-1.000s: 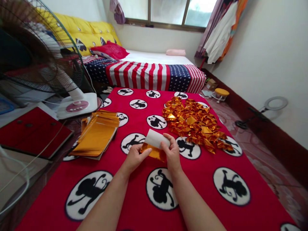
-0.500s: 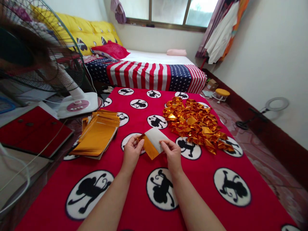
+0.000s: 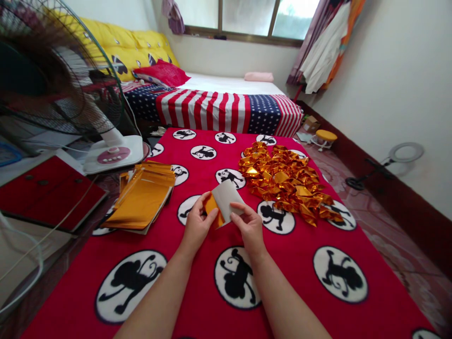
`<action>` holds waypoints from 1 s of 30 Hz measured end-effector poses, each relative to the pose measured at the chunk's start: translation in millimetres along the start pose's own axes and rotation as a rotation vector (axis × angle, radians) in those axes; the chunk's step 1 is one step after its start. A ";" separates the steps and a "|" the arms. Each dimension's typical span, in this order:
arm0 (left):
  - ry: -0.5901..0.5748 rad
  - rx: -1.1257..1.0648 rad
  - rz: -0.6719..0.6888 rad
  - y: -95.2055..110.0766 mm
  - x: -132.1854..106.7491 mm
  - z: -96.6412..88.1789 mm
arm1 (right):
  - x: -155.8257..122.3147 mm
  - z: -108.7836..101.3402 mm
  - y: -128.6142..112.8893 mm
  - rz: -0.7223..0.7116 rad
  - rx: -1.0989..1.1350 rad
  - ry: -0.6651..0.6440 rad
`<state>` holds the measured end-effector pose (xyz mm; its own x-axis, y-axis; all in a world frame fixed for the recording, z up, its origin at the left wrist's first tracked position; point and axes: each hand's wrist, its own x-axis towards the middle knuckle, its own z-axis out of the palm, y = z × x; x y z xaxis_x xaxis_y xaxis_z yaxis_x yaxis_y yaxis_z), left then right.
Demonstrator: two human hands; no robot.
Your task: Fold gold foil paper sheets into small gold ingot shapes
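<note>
Between my hands, above the red cloth, is a sheet of gold foil paper [image 3: 226,197], its pale backing facing up and a gold strip showing along its left side. My left hand [image 3: 200,220] pinches the left edge, thumb over the gold part. Thumb and fingers of my right hand [image 3: 248,226] close on the lower right edge. To the left lies a stack of flat gold foil sheets [image 3: 138,200]. A heap of folded gold foil pieces [image 3: 282,174] spreads over the cloth on the right.
A red cloth with monkey prints [image 3: 286,292] covers the surface under my hands. At the left stands a fan [image 3: 113,153] beside a red-topped box [image 3: 45,188]. Beyond are a bed [image 3: 219,113], a yellow stool [image 3: 325,136] and a ring light [image 3: 406,153].
The foil sheet has turned and its right part has come over leftward, so less gold shows. My right hand has shifted slightly left with it; the stack and heap look the same.
</note>
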<state>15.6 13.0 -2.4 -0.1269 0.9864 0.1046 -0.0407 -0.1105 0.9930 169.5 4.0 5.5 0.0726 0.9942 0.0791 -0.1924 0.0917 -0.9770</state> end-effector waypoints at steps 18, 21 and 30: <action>-0.043 0.146 0.101 12.4 -12.1 6.7 | -2.2 0.8 -3.7 -0.045 -0.044 0.005; -0.038 0.134 0.060 9.2 -11.6 5.4 | -1.9 1.6 -3.9 -0.045 -0.020 0.000; -0.023 0.161 0.027 5.3 -9.2 3.5 | -1.8 2.6 -2.9 -0.037 0.023 -0.026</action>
<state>20.0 3.8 2.1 -0.1029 0.9861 0.1303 0.1224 -0.1175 0.9855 167.4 2.2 8.8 0.0547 0.9912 0.1203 -0.2125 0.1293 -0.9686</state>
